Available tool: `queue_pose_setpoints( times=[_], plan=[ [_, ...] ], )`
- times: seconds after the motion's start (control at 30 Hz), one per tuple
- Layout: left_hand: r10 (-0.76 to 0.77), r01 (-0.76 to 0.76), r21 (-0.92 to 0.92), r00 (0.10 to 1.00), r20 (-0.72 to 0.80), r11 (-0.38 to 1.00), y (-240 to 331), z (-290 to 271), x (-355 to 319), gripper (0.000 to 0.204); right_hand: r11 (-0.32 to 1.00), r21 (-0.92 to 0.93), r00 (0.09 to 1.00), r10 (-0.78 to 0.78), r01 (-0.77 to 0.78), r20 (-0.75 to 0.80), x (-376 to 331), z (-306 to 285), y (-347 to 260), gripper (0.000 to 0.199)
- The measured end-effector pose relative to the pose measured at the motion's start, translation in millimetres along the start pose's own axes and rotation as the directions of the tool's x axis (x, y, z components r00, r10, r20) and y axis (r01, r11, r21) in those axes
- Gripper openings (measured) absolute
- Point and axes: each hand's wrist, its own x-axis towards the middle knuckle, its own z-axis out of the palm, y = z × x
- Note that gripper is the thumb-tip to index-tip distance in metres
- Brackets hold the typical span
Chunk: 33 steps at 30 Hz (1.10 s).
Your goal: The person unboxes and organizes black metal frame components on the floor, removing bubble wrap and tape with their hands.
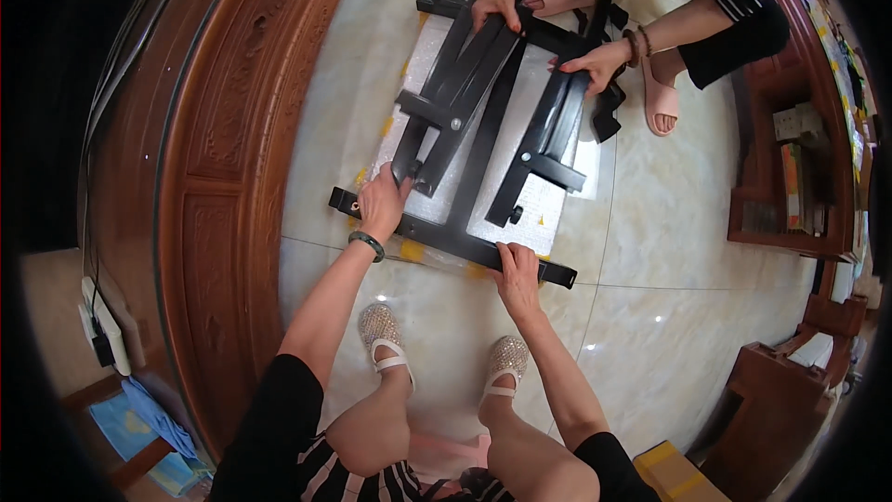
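A black metal frame (pixel 476 144) with hinged bars lies over a bubble-wrapped flat panel (pixel 516 223) on the floor. My left hand (pixel 381 204), with a dark bangle at its wrist, is closed round the lower end of a slanted bar on the frame's left side. My right hand (pixel 518 271) grips the near crossbar (pixel 444 237) close to its right end. Opposite me, another person's hand (pixel 497 5) holds the far left part of the frame. That person's other hand (pixel 595 67) grips the folding bar on the right.
Pink slippers (pixel 662 98) of the other person stand beyond the frame. Black angular parts (pixel 606 110) lie beside it. A carved wooden cabinet (pixel 223 149) runs along the left. To the right are a wooden shelf unit (pixel 790 177) and, lower, a cardboard box (pixel 676 474).
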Motion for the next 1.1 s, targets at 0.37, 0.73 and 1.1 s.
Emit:
queue_pose_setpoints(
  times=[0.37,0.73,1.1],
  plan=[
    [-0.034,0.035,0.017,0.997,-0.065,0.999,-20.6,-4.8,-9.6,0.046,0.962,-0.246,0.993,0.115,-0.12,-0.033,-10.1,-2.5,-1.8,0.061],
    [-0.059,0.066,-0.052,0.991,0.121,0.996,-14.0,-13.0,-7.0,0.04,0.98,-0.144,0.991,0.134,-0.135,-0.022,-6.8,-17.6,17.6,0.07],
    [-0.001,0.004,-0.127,1.0,0.025,0.992,-22.9,-10.1,-7.3,0.038,0.99,-0.024,0.99,0.14,-0.14,-0.028,-6.2,-22.1,16.5,0.068]
  ],
)
